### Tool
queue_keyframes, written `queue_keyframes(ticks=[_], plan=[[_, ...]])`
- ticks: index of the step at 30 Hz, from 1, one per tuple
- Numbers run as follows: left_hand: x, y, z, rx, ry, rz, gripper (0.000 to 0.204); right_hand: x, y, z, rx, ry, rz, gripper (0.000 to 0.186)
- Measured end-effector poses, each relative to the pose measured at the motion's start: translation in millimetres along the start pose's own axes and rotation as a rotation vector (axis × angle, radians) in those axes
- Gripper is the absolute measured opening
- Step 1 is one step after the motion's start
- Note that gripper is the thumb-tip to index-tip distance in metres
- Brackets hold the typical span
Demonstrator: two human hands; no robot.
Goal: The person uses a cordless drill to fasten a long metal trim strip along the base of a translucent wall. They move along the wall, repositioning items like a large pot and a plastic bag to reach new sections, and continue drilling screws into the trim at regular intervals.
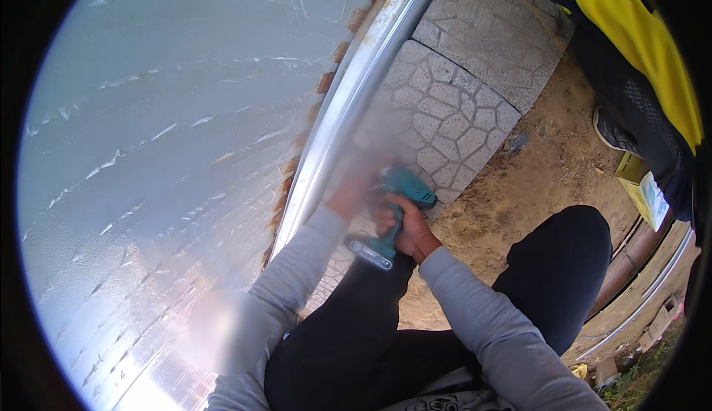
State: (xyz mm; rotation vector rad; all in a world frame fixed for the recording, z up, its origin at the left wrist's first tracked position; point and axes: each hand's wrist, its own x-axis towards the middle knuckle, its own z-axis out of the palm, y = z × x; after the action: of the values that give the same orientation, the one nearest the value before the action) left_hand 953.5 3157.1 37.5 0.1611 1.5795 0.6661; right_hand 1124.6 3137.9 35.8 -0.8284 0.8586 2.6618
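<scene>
- Setting: outdoors. Ground is bare sandy earth (534, 181) with patches of paving; no walls or ceiling in view.
- Largest item: one wide sheet of clear plastic film (163, 151), wrinkled and glossy, filling the whole left half of the view. Its right edge runs along the metal rail.
- One curved metal rail (356, 88), silvery with rust specks, crossing diagonally from top centre down toward the person's left arm. A row of reddish bricks (326, 81) shows just under its left side; count unclear through the film.
- Two paving slabs (452, 114) of grey crazy-stone pattern, set end to end just right of the rail.
- One second person (638, 63) at upper right: dark and yellow clothing, one grey shoe visible on the earth.
- Own legs in black trousers, knees bent, one either side of the drill; both forearms in grey sleeves.
- One yellow cardboard box (644, 189) at right, near the shoe.
- One teal cordless drill (397, 211), between the knees, nose pointed toward the rail, just beside it.
- Right hand (404, 226): clamped round the drill's grip.
- Left hand (352, 192): blurred, against the rail beside the drill's nose; cannot tell whether it grips anything.
</scene>
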Motion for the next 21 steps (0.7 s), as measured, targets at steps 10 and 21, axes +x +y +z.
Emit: queue_keyframes(ticks=[10, 21], plan=[[-8, 8, 16, -0.045, 0.102, 0.031, 0.03, 5, 4, -7, 0.013, 0.077, -0.007, 0.014], [3, 2, 16, 0.11, 0.175, 0.145, 0.028, 8, 6, -13, -0.024, 0.054, -0.054, 0.015]])
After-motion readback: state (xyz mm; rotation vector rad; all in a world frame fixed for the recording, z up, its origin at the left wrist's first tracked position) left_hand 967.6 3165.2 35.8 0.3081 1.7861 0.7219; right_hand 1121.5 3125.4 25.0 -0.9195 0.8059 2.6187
